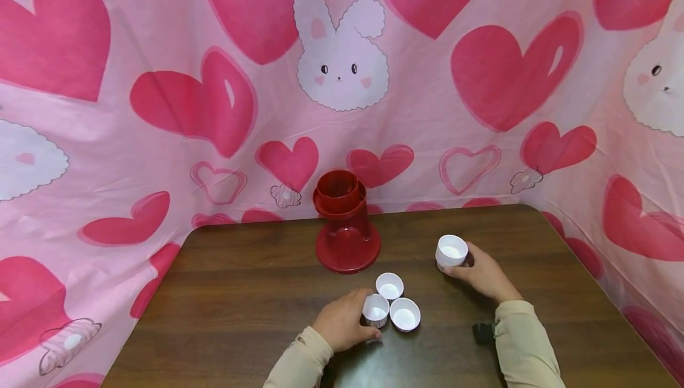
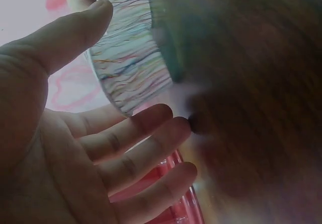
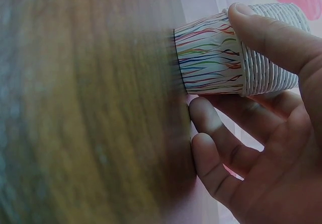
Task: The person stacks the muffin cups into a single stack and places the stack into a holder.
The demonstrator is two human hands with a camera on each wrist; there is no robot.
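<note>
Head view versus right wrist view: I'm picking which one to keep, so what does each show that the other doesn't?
Only the head view shows the red stand, three single cups clustered near the left hand, which holds one of them, and the heart-and-bunny backdrop.

Only the right wrist view shows the coloured wavy lines on the cup stack and the many nested rims.

Both show the right hand gripping the stack on the brown table.
</note>
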